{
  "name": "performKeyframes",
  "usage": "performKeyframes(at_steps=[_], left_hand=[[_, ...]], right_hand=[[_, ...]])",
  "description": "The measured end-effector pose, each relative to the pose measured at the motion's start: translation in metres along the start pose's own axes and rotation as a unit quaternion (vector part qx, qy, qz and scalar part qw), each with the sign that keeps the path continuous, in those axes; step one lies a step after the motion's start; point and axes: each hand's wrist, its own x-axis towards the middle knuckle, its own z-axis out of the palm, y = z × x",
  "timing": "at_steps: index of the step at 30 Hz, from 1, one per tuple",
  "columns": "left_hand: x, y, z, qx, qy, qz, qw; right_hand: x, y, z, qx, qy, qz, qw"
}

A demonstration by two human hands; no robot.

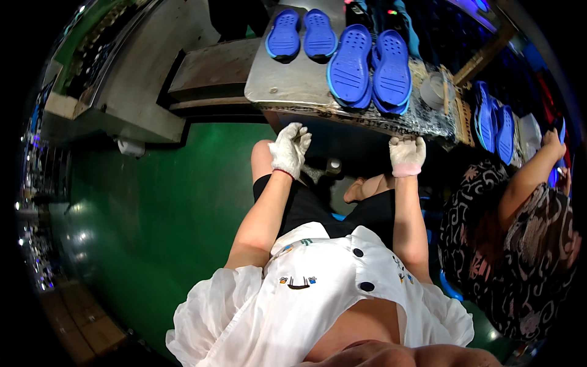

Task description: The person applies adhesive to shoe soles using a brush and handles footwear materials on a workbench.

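My left hand (291, 150), in a white knit glove, hovers above my knee just short of the bench edge. Its fingers are loosely bent and apart, with nothing visible in them. The white-gloved right hand (408, 156) is at the front edge of the bench (269, 79), palm side showing, fingers bent and apart. I cannot tell whether it touches the edge. Nothing shows in it. Beyond my hands lie blue perforated shoe soles: a small pair (284, 35) at the back left, and a larger pair (350, 64) nearer, resting on other blue pieces.
A whitish cup (433, 90) stands at the bench's right end. Farther right are more blue soles (504, 133) and a co-worker in a dark patterned top (507, 257), one arm (529, 171) reaching forward. Grey metal machinery (131, 79) stands left, above the green floor (140, 214).
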Motion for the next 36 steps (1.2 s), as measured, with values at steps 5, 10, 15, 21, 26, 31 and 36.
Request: performKeyframes(at_steps=[5, 10, 15, 21, 26, 31, 36], left_hand=[[-0.018, 0.02, 0.022, -0.107, -0.097, -0.043, 0.989], [-0.024, 0.027, 0.032, -0.226, -0.115, -0.062, 0.965], [-0.021, 0.028, 0.031, -0.219, -0.117, -0.087, 0.965], [-0.012, 0.023, 0.019, -0.203, -0.103, -0.091, 0.969], [-0.007, 0.015, -0.005, -0.233, -0.071, -0.075, 0.967], [-0.001, 0.011, -0.028, -0.223, -0.034, -0.099, 0.969], [0.001, 0.016, -0.027, -0.22, -0.006, -0.08, 0.972]], right_hand=[[-0.003, 0.004, -0.001, 0.056, -0.015, 0.054, 0.997], [-0.008, 0.018, -0.002, -0.002, -0.076, 0.12, 0.99], [-0.007, 0.042, 0.002, -0.016, -0.1, 0.16, 0.982], [-0.005, 0.096, 0.012, -0.103, -0.092, 0.198, 0.97], [-0.009, 0.148, 0.022, -0.09, -0.12, 0.236, 0.96], [-0.007, 0.172, 0.028, -0.134, -0.089, 0.219, 0.962], [-0.011, 0.184, 0.046, -0.21, -0.037, 0.185, 0.959]])
